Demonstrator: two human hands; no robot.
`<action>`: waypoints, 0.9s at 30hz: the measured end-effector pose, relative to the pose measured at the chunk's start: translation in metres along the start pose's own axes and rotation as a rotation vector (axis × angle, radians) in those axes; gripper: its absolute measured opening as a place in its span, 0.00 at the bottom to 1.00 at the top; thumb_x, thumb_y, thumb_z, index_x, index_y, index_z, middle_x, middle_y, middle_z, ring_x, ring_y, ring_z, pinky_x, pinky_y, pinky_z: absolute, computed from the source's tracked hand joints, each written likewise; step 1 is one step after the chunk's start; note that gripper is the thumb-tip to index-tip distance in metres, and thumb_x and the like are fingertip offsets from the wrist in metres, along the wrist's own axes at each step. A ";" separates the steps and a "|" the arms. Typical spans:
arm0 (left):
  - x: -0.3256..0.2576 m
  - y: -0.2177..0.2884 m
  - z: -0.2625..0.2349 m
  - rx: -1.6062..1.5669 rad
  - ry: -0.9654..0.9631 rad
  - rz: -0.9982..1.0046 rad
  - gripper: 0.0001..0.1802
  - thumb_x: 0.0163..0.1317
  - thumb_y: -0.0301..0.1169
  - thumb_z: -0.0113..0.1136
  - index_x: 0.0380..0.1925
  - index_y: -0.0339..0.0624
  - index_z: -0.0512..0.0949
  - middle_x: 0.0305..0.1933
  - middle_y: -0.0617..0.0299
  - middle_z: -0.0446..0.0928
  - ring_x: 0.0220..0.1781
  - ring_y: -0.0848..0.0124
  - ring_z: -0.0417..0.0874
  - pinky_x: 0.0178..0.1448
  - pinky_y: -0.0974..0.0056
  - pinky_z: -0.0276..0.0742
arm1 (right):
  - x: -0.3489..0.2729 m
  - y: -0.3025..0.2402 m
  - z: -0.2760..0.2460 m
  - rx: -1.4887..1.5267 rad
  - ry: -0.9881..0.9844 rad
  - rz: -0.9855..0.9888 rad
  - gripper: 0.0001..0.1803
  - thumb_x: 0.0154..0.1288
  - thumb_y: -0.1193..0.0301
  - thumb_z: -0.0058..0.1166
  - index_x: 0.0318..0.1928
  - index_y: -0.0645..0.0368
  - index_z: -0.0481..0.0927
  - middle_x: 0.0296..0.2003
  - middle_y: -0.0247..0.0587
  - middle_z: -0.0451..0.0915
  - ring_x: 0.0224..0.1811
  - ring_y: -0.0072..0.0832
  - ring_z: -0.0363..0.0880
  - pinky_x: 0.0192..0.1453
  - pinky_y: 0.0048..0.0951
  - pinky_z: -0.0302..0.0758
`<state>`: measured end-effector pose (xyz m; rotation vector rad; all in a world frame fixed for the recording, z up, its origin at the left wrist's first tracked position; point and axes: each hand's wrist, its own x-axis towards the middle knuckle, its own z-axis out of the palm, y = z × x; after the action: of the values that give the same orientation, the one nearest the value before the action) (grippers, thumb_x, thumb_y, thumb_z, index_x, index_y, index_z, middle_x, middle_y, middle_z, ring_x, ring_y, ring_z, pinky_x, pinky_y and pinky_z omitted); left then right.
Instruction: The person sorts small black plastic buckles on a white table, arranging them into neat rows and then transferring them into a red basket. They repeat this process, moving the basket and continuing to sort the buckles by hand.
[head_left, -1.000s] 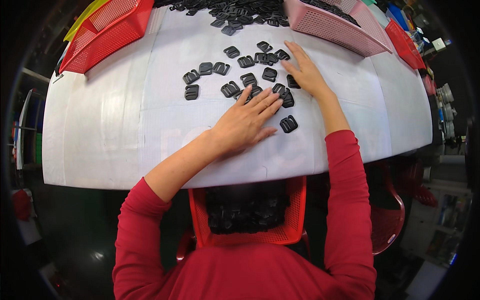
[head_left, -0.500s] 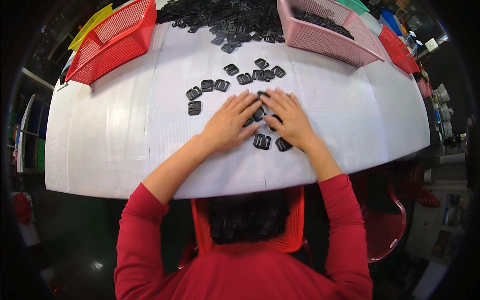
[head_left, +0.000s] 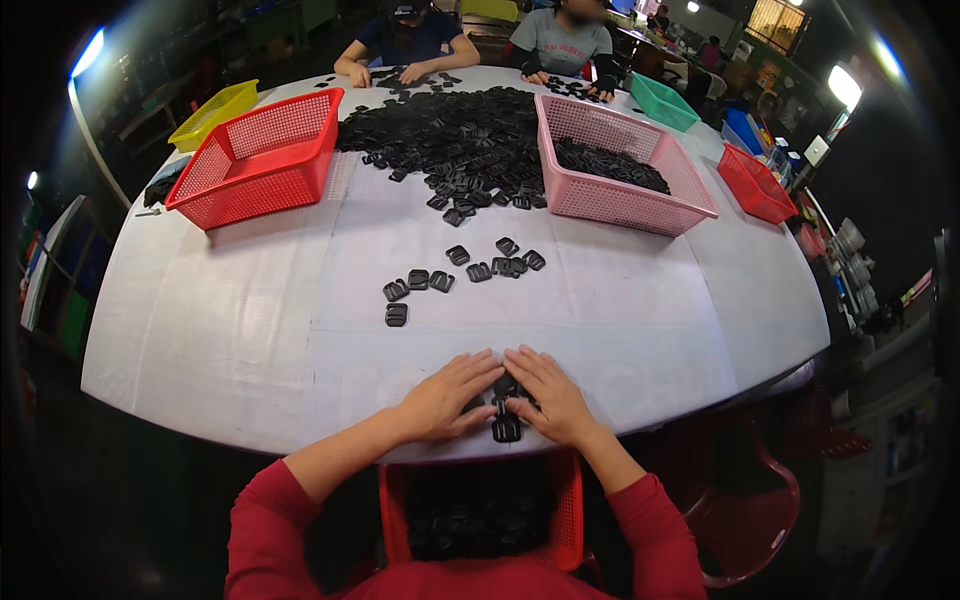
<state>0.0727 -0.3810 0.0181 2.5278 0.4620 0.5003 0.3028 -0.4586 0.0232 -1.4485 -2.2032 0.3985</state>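
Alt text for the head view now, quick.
Left hand and right hand cup a few black buckles near the edge of the table, above a lower red basket. Loose buckles lie beyond them, then a large black pile between a red basket and a pink basket, with two people at the far side.

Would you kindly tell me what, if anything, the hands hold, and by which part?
Nothing looks gripped: the left hand and right hand partly cover black buckles.
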 end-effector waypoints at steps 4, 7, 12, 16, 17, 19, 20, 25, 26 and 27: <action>-0.045 0.042 -0.002 -0.153 -0.056 0.035 0.32 0.66 0.42 0.59 0.64 0.34 0.68 0.70 0.44 0.64 0.75 0.51 0.60 0.77 0.48 0.56 | -0.044 -0.039 0.000 0.096 -0.088 -0.006 0.33 0.69 0.51 0.53 0.67 0.58 0.69 0.69 0.42 0.67 0.75 0.39 0.59 0.76 0.48 0.54; -0.066 0.063 -0.015 -0.330 -0.098 0.022 0.24 0.67 0.38 0.60 0.60 0.40 0.74 0.63 0.46 0.72 0.70 0.51 0.68 0.73 0.51 0.64 | -0.060 -0.057 -0.008 0.276 -0.147 -0.028 0.22 0.66 0.56 0.59 0.56 0.53 0.81 0.61 0.38 0.76 0.70 0.39 0.67 0.74 0.48 0.60; -0.028 0.009 -0.068 -0.132 0.271 -0.042 0.18 0.64 0.30 0.62 0.54 0.44 0.78 0.57 0.50 0.77 0.62 0.53 0.76 0.65 0.54 0.72 | 0.011 -0.031 -0.035 0.352 0.063 0.016 0.11 0.64 0.67 0.62 0.45 0.57 0.86 0.50 0.42 0.82 0.55 0.41 0.79 0.58 0.36 0.76; 0.016 -0.098 -0.079 -0.003 0.645 -0.396 0.19 0.70 0.35 0.54 0.58 0.43 0.75 0.61 0.48 0.74 0.68 0.53 0.70 0.70 0.55 0.65 | 0.118 0.047 -0.021 0.064 0.289 0.091 0.22 0.69 0.59 0.54 0.59 0.56 0.77 0.61 0.44 0.75 0.68 0.42 0.68 0.71 0.42 0.62; 0.013 -0.130 -0.071 -0.017 0.711 -0.464 0.20 0.71 0.36 0.52 0.59 0.43 0.74 0.62 0.48 0.73 0.68 0.53 0.69 0.71 0.55 0.64 | 0.137 0.058 -0.011 -0.010 0.316 0.113 0.26 0.70 0.56 0.52 0.63 0.56 0.73 0.65 0.44 0.71 0.72 0.42 0.63 0.75 0.46 0.55; 0.008 -0.144 -0.076 -0.022 0.740 -0.507 0.21 0.72 0.38 0.49 0.61 0.43 0.72 0.64 0.48 0.72 0.69 0.53 0.68 0.73 0.55 0.61 | 0.148 0.066 0.014 -0.226 0.238 0.161 0.30 0.71 0.54 0.49 0.67 0.55 0.68 0.69 0.42 0.66 0.75 0.40 0.55 0.77 0.52 0.46; 0.014 -0.134 -0.072 -0.029 0.693 -0.488 0.22 0.73 0.39 0.48 0.62 0.43 0.71 0.64 0.49 0.72 0.70 0.53 0.68 0.74 0.54 0.59 | 0.148 0.072 0.023 -0.341 0.194 0.200 0.31 0.72 0.53 0.47 0.69 0.55 0.66 0.71 0.41 0.63 0.77 0.40 0.51 0.78 0.55 0.42; 0.015 -0.112 -0.069 -0.073 0.444 -0.544 0.25 0.73 0.43 0.46 0.64 0.42 0.69 0.67 0.52 0.71 0.70 0.56 0.68 0.78 0.47 0.48 | 0.103 0.032 0.025 -0.291 -0.012 0.175 0.35 0.71 0.47 0.45 0.71 0.54 0.63 0.74 0.40 0.57 0.79 0.41 0.46 0.77 0.61 0.36; 0.014 -0.114 -0.069 -0.069 0.459 -0.544 0.26 0.73 0.44 0.46 0.64 0.42 0.69 0.67 0.51 0.71 0.70 0.55 0.68 0.78 0.48 0.49 | 0.098 0.028 0.024 -0.330 -0.031 0.133 0.36 0.71 0.46 0.45 0.71 0.53 0.63 0.74 0.40 0.57 0.79 0.42 0.45 0.77 0.61 0.36; 0.013 -0.114 -0.069 -0.051 0.461 -0.542 0.26 0.73 0.44 0.46 0.64 0.41 0.69 0.66 0.51 0.71 0.71 0.55 0.68 0.78 0.47 0.49 | 0.097 0.029 0.022 -0.301 0.008 0.144 0.36 0.71 0.45 0.45 0.71 0.51 0.64 0.74 0.41 0.56 0.79 0.44 0.45 0.77 0.60 0.36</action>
<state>0.0288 -0.2541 0.0143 2.0970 1.2383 0.8569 0.2818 -0.3575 0.0126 -1.7677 -2.2317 0.1088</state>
